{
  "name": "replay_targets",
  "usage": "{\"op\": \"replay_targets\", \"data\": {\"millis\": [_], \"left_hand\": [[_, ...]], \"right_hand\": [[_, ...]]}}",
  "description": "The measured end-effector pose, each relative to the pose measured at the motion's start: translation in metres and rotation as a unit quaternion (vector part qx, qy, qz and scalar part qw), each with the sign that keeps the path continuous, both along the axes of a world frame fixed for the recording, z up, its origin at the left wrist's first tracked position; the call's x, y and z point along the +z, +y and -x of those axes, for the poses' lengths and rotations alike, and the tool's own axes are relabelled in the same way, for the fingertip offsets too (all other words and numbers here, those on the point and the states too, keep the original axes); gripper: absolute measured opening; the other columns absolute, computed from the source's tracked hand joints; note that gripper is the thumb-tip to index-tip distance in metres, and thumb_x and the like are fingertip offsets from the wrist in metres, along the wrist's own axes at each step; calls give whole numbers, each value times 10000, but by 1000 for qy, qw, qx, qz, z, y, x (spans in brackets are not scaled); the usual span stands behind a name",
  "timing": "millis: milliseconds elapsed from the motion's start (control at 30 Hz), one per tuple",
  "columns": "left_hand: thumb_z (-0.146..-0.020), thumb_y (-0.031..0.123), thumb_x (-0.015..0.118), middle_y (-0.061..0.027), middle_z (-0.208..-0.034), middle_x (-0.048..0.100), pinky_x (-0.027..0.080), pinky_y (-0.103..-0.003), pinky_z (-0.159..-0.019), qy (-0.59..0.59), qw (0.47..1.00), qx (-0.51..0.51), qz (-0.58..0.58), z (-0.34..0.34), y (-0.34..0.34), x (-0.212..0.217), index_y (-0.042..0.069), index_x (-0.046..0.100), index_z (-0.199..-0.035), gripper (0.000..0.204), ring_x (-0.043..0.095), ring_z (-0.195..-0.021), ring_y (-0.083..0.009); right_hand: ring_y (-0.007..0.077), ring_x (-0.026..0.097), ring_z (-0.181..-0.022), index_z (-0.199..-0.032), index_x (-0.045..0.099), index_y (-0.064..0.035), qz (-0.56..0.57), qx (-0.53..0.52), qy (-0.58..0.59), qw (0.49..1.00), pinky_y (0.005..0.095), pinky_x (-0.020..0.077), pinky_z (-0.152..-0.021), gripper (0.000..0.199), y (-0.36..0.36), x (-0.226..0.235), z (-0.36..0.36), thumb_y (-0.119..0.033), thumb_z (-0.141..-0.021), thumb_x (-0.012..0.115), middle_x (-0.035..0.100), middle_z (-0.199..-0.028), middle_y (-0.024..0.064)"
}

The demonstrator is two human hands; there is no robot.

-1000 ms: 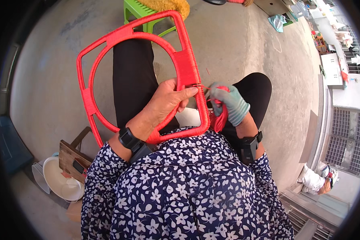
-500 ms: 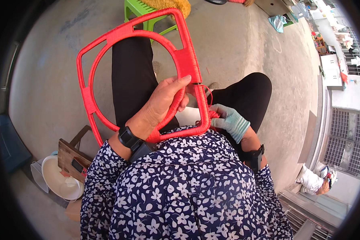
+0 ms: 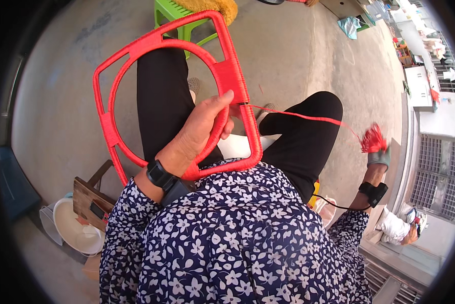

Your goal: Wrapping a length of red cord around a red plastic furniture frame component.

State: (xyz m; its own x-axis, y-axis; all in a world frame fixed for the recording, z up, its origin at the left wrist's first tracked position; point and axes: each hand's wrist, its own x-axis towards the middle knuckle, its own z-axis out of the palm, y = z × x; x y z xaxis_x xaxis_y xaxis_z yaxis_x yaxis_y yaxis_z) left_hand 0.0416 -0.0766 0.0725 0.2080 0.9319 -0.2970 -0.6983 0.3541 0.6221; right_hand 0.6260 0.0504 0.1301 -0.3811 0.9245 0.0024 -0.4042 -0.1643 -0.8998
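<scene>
A square frame [image 3: 136,49] with a round ring inside it, wrapped all over in red cord, stands tilted over my lap. My left hand [image 3: 205,121], bare, grips it at the right side, the thumb lying on a wide wrapped patch. Just below that patch a short dark gap shows in the wrapping. From there a strand of red cord [image 3: 308,117] runs out to the right. Far off to the right, my gloved right hand [image 3: 379,156] is closed on a bundle of red cord [image 3: 373,140], slightly blurred. The bundle covers most of its fingers.
A green plastic stool [image 3: 182,23] with a fuzzy yellow-brown cloth stands ahead. At left are a white bucket [image 3: 68,223] and a wooden board [image 3: 89,200]. A black cable [image 3: 339,203] hangs from my right wrist. White bundles [image 3: 393,227] lie by the right wall.
My right hand has swung from beside the frame far out to the right with the cord bundle, drawing out the strand. The frame has shifted slightly left in my left hand.
</scene>
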Motion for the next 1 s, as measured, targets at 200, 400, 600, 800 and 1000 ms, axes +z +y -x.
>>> {"op": "replay_targets", "data": {"millis": [200,400,600,800,1000], "left_hand": [[-972,440,479,-33,-909,668,432,-212,-515,18,998,42,53,-3,-1,-1,76,600,-1077,398,625,-720,-108],[-975,478,446,-27,-997,676,462,-236,-571,47,994,42,91,-1,4,-22,91,597,-1118,439,637,-835,-105],[-950,582,402,-66,-989,678,564,-275,-585,60,994,-77,58,7,-6,11,56,580,-1173,598,673,-800,-141],[-952,591,388,-70,-891,682,562,-279,-597,13,996,-52,69,4,-6,5,42,602,-1102,608,675,-735,-160],[-990,503,385,-114,-973,673,563,-285,-725,149,978,-133,55,12,-7,-28,27,580,-1138,535,674,-787,-173]], "right_hand": [[195,615,-939,-1087,625,-16,-7,90,-347,933,355,473,-907,348,-39,31,262,-221,-815,699,660,-990,76],[146,641,-815,-1018,671,-3,-93,397,-423,809,297,526,-802,255,-65,-29,377,-86,-781,721,683,-935,44],[148,641,-824,-1315,482,-23,55,261,-288,920,297,551,-725,590,-52,-47,410,-81,-788,741,650,-1022,85],[280,653,-911,-1469,140,-91,178,-3,-80,981,384,566,-760,701,-26,-53,395,-207,-931,573,553,-1220,215],[422,418,-1286,-1279,536,-45,-305,178,-480,803,480,411,-1007,829,-76,14,402,-353,-576,849,383,-1398,266]]}}
